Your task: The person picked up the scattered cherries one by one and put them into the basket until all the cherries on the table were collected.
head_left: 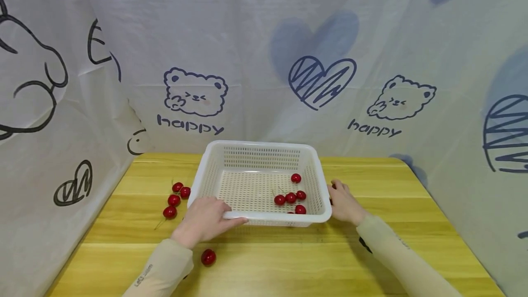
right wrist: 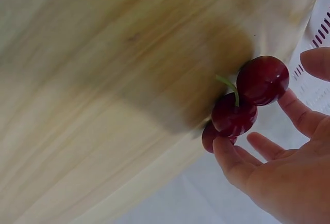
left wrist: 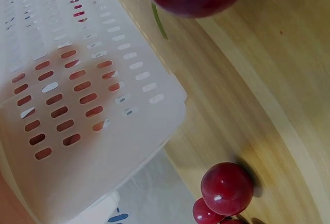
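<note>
At my far left a white sheet (head_left: 92,118) hangs beside the wooden table (head_left: 264,265). Next come four red cherries (head_left: 174,200) in a loose, bent line on the wood, left of the basket. My left hand (head_left: 204,219) grips the near left corner of the white plastic basket (head_left: 284,217), its thumb lying along the front rim and the other fingers over the inside; they show only dimly through the slots, so I can't tell how tightly they press together. Nearer me, by my left sleeve (head_left: 167,260), sits a lone cherry (head_left: 208,257). The basket is in the middle, toward the back of the table, with six cherries (head_left: 290,197) in its right half, one mostly hidden behind the front rim. Just outside its right wall, my right hand (head_left: 345,204) has its fingers spread, tips touching a cluster of three cherries (right wrist: 234,114), one with a green stem, while the thumb stands apart from them.
</note>
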`<action>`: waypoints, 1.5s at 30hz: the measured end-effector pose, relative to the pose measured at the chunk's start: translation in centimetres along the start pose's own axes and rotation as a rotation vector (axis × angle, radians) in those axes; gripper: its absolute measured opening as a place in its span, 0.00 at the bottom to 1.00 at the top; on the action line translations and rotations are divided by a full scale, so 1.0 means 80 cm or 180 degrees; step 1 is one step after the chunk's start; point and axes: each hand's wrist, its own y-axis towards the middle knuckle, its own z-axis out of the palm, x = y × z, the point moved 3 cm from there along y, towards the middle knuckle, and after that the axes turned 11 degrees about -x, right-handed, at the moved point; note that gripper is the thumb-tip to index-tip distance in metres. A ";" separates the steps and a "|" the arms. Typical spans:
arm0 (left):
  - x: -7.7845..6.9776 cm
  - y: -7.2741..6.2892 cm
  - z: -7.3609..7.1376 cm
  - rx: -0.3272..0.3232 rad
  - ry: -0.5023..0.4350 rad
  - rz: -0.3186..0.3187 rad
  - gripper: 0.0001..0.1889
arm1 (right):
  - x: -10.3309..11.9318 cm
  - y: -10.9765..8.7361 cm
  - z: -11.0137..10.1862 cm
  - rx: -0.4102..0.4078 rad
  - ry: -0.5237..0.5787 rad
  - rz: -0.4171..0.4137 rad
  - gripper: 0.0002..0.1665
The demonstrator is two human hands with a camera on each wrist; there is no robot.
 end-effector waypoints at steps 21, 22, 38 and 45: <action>-0.002 0.001 0.000 -0.0034 0.0005 0.0044 0.29 | -0.018 -0.003 0.003 0.0069 -0.0151 0.0112 0.17; -0.002 0.001 0.000 -0.0043 0.0003 0.0052 0.29 | -0.019 -0.003 0.003 0.0054 -0.0149 0.0107 0.16; -0.001 0.001 -0.001 -0.0057 0.0018 0.0067 0.28 | -0.030 -0.020 -0.004 -0.0120 -0.0072 -0.0288 0.08; 0.000 0.000 0.000 -0.0042 0.0023 0.0052 0.28 | -0.034 -0.026 -0.008 -0.0221 0.0000 -0.0490 0.10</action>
